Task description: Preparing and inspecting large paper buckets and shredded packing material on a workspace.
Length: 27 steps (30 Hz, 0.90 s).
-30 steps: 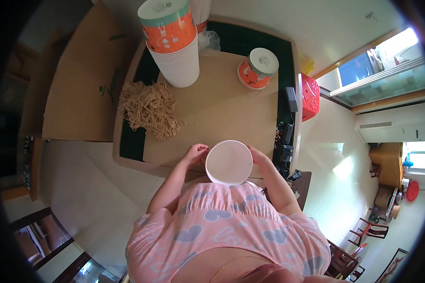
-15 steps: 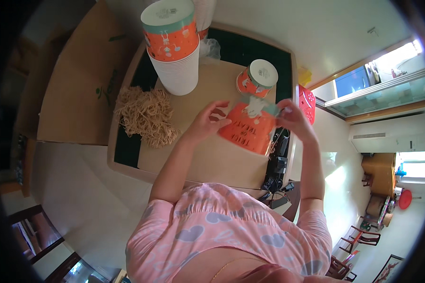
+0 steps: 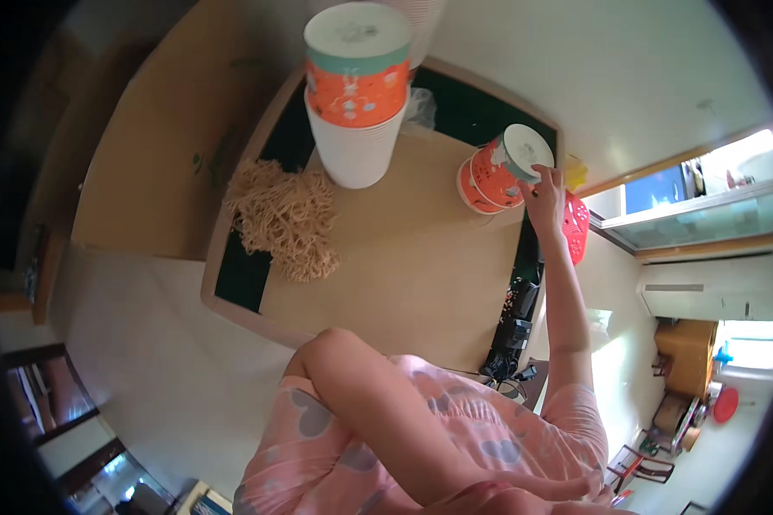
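Orange and white, a lidded paper tub [image 3: 514, 163] is tilted in the right hand [image 3: 548, 196], whose fingers close on its rim as it lands on another such tub [image 3: 475, 187] at the far right of the wooden table [image 3: 404, 266]. This looks like stacking; next it needs levelling. The left hand is hidden, state unknown. Left of the tubs stands a tall stack of cups [image 3: 356, 94], beyond it a heap of straw-coloured shreds [image 3: 288, 219].
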Each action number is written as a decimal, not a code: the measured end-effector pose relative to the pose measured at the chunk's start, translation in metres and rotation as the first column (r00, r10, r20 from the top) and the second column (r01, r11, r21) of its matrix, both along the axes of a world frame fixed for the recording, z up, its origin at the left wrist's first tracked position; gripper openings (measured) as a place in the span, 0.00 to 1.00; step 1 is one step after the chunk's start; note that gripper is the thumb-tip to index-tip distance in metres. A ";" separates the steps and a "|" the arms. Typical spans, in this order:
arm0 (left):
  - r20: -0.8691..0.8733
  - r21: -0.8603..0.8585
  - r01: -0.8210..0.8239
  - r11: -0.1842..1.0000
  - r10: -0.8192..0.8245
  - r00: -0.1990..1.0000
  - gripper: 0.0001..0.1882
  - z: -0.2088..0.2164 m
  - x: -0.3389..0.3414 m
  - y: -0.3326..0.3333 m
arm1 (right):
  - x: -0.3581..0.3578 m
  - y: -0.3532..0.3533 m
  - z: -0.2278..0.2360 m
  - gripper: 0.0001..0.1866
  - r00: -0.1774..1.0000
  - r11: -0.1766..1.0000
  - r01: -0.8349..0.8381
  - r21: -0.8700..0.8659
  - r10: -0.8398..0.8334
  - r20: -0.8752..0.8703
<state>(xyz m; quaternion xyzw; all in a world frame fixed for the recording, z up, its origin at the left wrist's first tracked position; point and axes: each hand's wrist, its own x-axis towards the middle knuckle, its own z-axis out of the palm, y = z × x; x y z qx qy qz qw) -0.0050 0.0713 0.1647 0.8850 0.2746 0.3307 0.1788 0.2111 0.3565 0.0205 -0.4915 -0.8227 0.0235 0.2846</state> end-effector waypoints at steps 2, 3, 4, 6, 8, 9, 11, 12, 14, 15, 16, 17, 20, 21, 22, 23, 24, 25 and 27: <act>-0.034 -0.034 -0.025 0.999 0.024 0.999 0.15 -0.006 0.001 -0.006 | -0.011 -0.013 0.003 0.21 0.999 1.000 0.022 0.015 -0.023 0.046; -0.050 -0.046 -0.030 0.998 0.027 0.998 0.15 -0.009 0.002 -0.008 | -0.017 -0.016 0.005 0.20 0.999 0.998 0.030 0.062 -0.032 0.030; -0.063 -0.056 -0.029 0.998 0.025 0.998 0.14 -0.011 0.002 -0.008 | -0.025 -0.019 0.010 0.20 0.999 0.998 0.025 0.052 -0.026 0.035; -0.088 -0.062 -0.022 0.998 0.016 0.996 0.13 -0.013 0.004 -0.007 | -0.047 -0.024 0.030 0.17 0.991 0.995 -0.078 -0.062 0.071 -0.113; -0.113 -0.056 -0.012 0.998 0.006 0.994 0.12 -0.013 0.008 -0.003 | -0.077 -0.030 0.054 0.13 0.964 0.972 -0.235 -0.008 0.231 -0.133; -0.131 -0.052 -0.009 0.999 0.002 0.991 0.11 -0.013 0.008 -0.001 | -0.095 -0.032 0.061 0.12 0.934 0.945 -0.324 0.039 0.326 -0.147; -0.158 -0.041 0.013 0.999 -0.019 0.987 0.10 -0.010 0.008 -0.001 | -0.133 -0.049 0.072 0.10 0.872 0.878 -0.464 0.118 0.476 -0.113; -0.172 -0.041 0.020 0.999 -0.026 0.985 0.09 -0.007 0.010 -0.003 | -0.149 -0.054 0.072 0.09 0.822 0.823 -0.552 0.137 0.564 -0.075; -0.209 -0.046 0.015 0.999 -0.024 0.978 0.08 -0.004 0.008 -0.009 | -0.187 -0.070 0.068 0.08 0.758 0.751 -0.647 0.131 0.652 0.003; -0.225 -0.042 0.021 0.999 -0.030 0.974 0.07 -0.002 0.007 -0.010 | -0.198 -0.069 0.063 0.08 0.758 0.751 -0.647 0.134 0.652 0.007; -0.241 -0.032 0.030 0.999 -0.037 0.970 0.07 -0.001 0.007 -0.010 | -0.206 -0.062 0.052 0.07 0.793 0.817 -0.577 -0.013 0.556 -0.250; -0.258 -0.024 0.038 0.999 -0.043 0.965 0.06 0.001 0.007 -0.009 | -0.210 -0.053 0.041 0.06 0.788 0.834 -0.522 -0.177 0.393 -0.474; -0.335 0.019 0.032 0.999 -0.024 0.942 0.05 0.013 0.000 -0.010 | -0.219 -0.021 0.018 0.07 0.718 0.804 -0.448 -0.390 0.064 -0.693; -0.179 -0.227 -0.057 0.972 0.016 0.984 0.05 -0.008 -0.032 0.014 | -0.226 -0.021 0.023 0.11 0.706 0.760 -0.459 -0.459 -0.002 -0.709; -0.101 -0.379 -0.310 0.872 0.294 0.950 0.08 -0.018 -0.061 0.037 | -0.221 -0.010 0.018 0.11 0.704 0.770 -0.456 -0.446 0.005 -0.710; -0.070 -0.534 -0.501 0.681 0.555 0.829 0.11 -0.027 -0.086 0.059 | -0.217 0.004 0.008 0.14 0.747 0.769 -0.430 -0.473 0.008 -0.665; 0.190 -0.430 -0.676 0.599 0.791 0.581 0.15 -0.058 -0.112 0.079 | -0.220 0.012 0.004 0.17 0.782 0.760 -0.417 -0.497 0.022 -0.623; 0.229 -0.391 -0.821 0.416 0.908 0.352 0.19 -0.093 -0.148 0.097 | -0.228 0.010 0.004 0.17 0.772 0.757 -0.437 -0.486 0.038 -0.634; 0.248 -0.323 -0.908 0.267 0.950 0.191 0.29 -0.137 -0.196 0.118 | -0.232 0.000 0.004 0.22 0.792 0.653 -0.473 -0.592 0.021 -0.610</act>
